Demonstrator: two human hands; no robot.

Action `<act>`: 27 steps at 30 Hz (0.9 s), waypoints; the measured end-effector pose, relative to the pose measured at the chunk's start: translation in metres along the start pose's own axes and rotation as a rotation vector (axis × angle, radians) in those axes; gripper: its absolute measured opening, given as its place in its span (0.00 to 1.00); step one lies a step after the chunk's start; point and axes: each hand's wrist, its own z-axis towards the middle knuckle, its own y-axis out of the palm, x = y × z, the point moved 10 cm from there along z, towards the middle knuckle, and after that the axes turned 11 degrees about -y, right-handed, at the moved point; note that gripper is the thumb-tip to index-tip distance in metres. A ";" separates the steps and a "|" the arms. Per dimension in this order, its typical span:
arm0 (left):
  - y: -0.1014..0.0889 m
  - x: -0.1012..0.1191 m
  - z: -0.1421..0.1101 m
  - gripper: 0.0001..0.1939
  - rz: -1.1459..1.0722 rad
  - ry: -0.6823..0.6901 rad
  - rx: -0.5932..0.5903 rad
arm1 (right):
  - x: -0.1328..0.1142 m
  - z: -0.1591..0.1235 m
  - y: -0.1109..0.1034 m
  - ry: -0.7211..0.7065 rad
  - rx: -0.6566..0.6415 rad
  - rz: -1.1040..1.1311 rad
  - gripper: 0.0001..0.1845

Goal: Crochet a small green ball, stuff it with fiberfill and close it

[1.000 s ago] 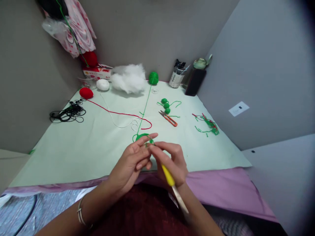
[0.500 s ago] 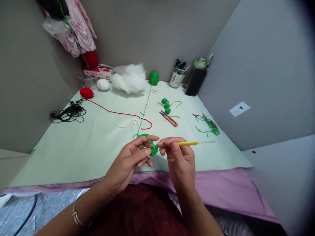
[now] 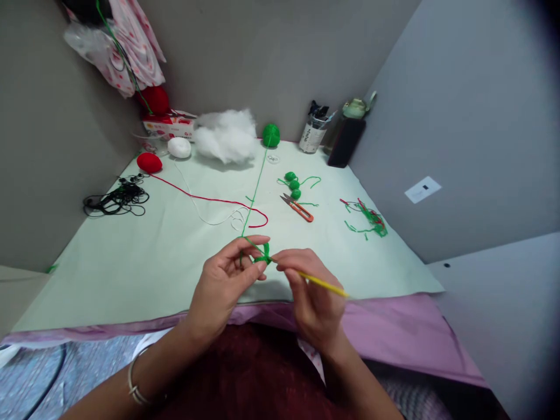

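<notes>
Near the front edge of the pale table (image 3: pixel 131 262), about midway across, both hands are on a small green crochet piece (image 3: pixel 266 258). The left hand (image 3: pixel 223 286) has its thumb and a finger closed on the piece, index stretched out with green yarn running over it. The right hand (image 3: pixel 317 294) has its fingers together, clamped on a yellow-handled hook (image 3: pixel 326 284) with its tip end at the green stitches; the far end is blurred.

Room-wise, it's pretty decent: bare tabletop to the left of the hands and another open patch to the right, below the yarn scraps (image 3: pixel 371 221). Purple cloth (image 3: pixel 406 332) hangs past the front edge. Orange-handled snips (image 3: pixel 300 210) lie just beyond the hands, right by three little green balls (image 3: pixel 292 185). Walls close off the back and sides.

As for containers, the labelled cup (image 3: pixel 311 137) at the back holds dark-topped, pen-like bits. Left of the fluffy white stuffing (image 3: pixel 226 137) there's a red-and-white box (image 3: pixel 170 126), contents hidden, with a big red ball (image 3: pixel 155 101) above it. A see-through tub (image 3: pixel 154 146) sits in front, can't tell what's inside.
</notes>
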 end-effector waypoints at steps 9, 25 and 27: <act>0.016 -0.013 0.006 0.17 -0.300 -0.279 -0.174 | 0.026 -0.006 -0.013 0.174 0.266 0.223 0.12; 0.021 -0.024 0.008 0.19 -0.328 -0.347 -0.190 | 0.008 -0.010 -0.006 -0.004 0.152 -0.049 0.19; 0.019 -0.022 0.009 0.17 -0.346 -0.345 -0.193 | 0.030 -0.011 -0.012 0.175 0.250 0.171 0.14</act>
